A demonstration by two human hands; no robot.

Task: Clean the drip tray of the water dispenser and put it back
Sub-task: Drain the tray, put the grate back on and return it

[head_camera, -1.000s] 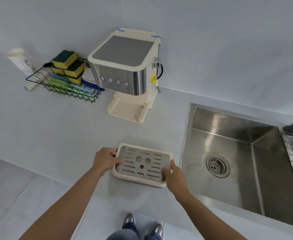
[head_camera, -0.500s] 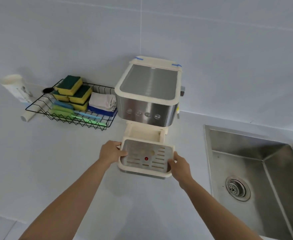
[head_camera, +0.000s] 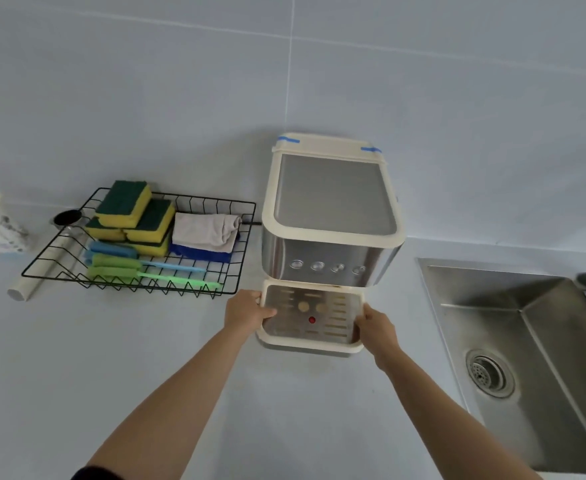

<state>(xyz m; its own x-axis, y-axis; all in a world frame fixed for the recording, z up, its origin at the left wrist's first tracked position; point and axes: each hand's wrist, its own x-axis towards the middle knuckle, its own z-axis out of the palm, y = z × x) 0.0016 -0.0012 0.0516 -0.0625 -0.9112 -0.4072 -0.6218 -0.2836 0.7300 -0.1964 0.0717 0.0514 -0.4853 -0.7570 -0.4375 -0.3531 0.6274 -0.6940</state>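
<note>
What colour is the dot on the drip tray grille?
Red, on the drip tray silver slotted grille, near its front middle; seen in the head view.

Honestly there's not much of us to see from the head cam. It's just our two forearms, bare the whole way down to the wrists, ending in our left hand [head_camera: 246, 311] and right hand [head_camera: 376, 329], both bare too. The only bit of clothing we can spot is a dark sleeve [head_camera: 94, 474] at the very bottom edge on our left arm, a rounded blackish hem up near the elbow, too cropped for us to tell the fabric or the cut. Our right arm is bare right to where the frame cuts it off.
</note>
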